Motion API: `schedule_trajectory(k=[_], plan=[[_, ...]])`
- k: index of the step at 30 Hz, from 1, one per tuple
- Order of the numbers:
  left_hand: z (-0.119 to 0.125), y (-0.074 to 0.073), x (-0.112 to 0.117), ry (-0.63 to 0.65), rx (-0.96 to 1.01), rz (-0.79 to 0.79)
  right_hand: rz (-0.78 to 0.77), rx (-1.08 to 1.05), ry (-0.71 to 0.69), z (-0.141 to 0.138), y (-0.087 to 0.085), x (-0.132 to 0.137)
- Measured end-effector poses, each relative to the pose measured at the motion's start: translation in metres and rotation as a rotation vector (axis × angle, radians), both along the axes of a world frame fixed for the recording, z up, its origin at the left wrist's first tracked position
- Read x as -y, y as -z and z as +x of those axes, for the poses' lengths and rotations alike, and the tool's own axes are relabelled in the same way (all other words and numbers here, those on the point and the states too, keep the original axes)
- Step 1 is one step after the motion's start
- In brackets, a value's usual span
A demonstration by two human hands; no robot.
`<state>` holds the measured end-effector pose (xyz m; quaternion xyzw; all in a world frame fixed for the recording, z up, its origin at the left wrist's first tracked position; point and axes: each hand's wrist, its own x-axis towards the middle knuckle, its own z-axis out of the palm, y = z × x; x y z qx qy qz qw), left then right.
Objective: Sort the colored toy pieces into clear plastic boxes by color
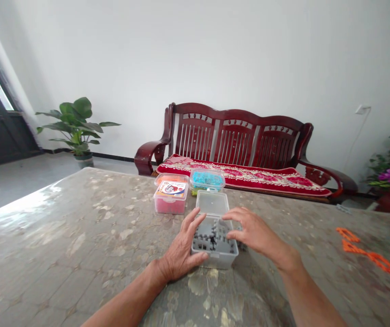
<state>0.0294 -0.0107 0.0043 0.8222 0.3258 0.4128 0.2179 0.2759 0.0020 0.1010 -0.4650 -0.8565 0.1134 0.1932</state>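
A clear plastic box [219, 259] stands on the table in front of me, its hinged lid [212, 202] tipped open toward the back. Inside lie several small black pieces [211, 236]. My left hand [183, 250] wraps around the box's left side, thumb at the front wall and fingers over the rim. My right hand [252, 232] reaches over the box's right side, its fingers bent inward above the black pieces; I cannot make out anything between them.
Behind the open box stand a closed box of pink pieces [170, 194] with a printed card on top and a closed box of blue pieces [207, 180]. Orange pieces [365, 252] lie at the right on the patterned table [79, 245]. A red wooden bench [239, 150] stands beyond.
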Motion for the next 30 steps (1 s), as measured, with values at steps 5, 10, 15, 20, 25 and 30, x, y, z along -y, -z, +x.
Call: schedule_trajectory(k=[5, 10, 15, 20, 25, 30], plan=[[0.000, 0.000, 0.000, -0.002, -0.002, 0.008, 0.041, 0.022, -0.082, -0.005, 0.002, 0.002], [0.000, 0.000, 0.000, -0.008, -0.001, 0.021, 0.050, 0.112, -0.140, -0.015, 0.006, 0.006], [0.000, 0.000, 0.000, -0.008, -0.009, 0.021, 0.073, 0.202, -0.071, -0.018, 0.008, 0.008], [-0.001, -0.002, 0.000, -0.008, -0.035, 0.026, 0.056, 0.078, -0.002, -0.007, 0.001, 0.001], [-0.001, -0.005, -0.001, -0.012, -0.067, 0.032, -0.068, 0.097, 0.278, 0.025, 0.001, -0.012], [-0.001, -0.006, -0.001, -0.028, -0.081, 0.047, -0.213, 0.316, 0.345, 0.036, 0.019, -0.014]])
